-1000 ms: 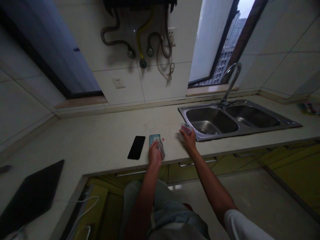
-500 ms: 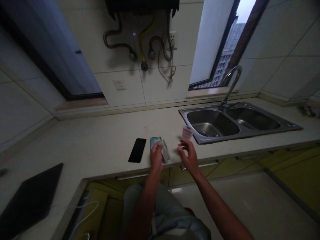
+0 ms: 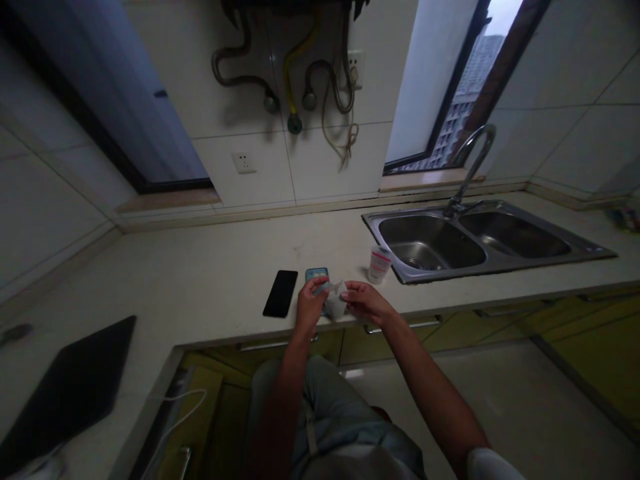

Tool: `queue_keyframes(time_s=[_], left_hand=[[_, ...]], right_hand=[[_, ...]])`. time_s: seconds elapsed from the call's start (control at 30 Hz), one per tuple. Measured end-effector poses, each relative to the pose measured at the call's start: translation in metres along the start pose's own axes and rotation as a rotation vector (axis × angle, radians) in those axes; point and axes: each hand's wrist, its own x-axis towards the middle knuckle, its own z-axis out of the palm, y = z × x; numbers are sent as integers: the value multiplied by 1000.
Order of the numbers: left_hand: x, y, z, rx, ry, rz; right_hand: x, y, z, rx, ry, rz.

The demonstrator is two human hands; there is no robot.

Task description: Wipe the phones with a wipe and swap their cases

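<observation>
Both hands meet over the counter's front edge around a thin whitish packet (image 3: pixel 336 307), whose exact kind is too blurred to make out. My left hand (image 3: pixel 311 303) pinches its left upper side, and my right hand (image 3: pixel 367 301) grips its right side. Partly hidden behind the left hand lies a light-blue phone (image 3: pixel 317 274) with its camera side up. A black phone (image 3: pixel 281 293) rests flat to the left of that hand. Just beyond the right hand a clear plastic cup (image 3: pixel 379 265) with pink-red markings stands upright, apart from the fingers.
A steel double sink (image 3: pixel 430 243) with a curved faucet (image 3: pixel 475 160) is set into the pale countertop (image 3: pixel 210 273) on the right. A flat black panel (image 3: pixel 75 387) lies at far left, near a white cable (image 3: pixel 185 400). Drawer handles (image 3: pixel 405 325) run below the counter edge.
My right hand has moved left from beside the cup and now grips the packet together with my left hand. The view has shifted slightly.
</observation>
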Motion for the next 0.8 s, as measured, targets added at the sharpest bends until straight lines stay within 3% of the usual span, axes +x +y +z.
queue_keyframes(time_s=[0.17,0.33,0.47,0.63,0.8], left_hand=[[6,1,-13,207,93,167],[7,-1,-26,949,185,282],[9,1,-26,1429,59,138],[22,2,-26,1493,-2,49],[35,-2,-32,1193,65,116]], right_hand=[[6,1,-7,-103,53,36],[12,-3,-7,-220,175,-12],[18,-10,-2,-305,264,-163],[24,-18,-2,-108,348,-185],[26,-17,-3,26,444,-174]])
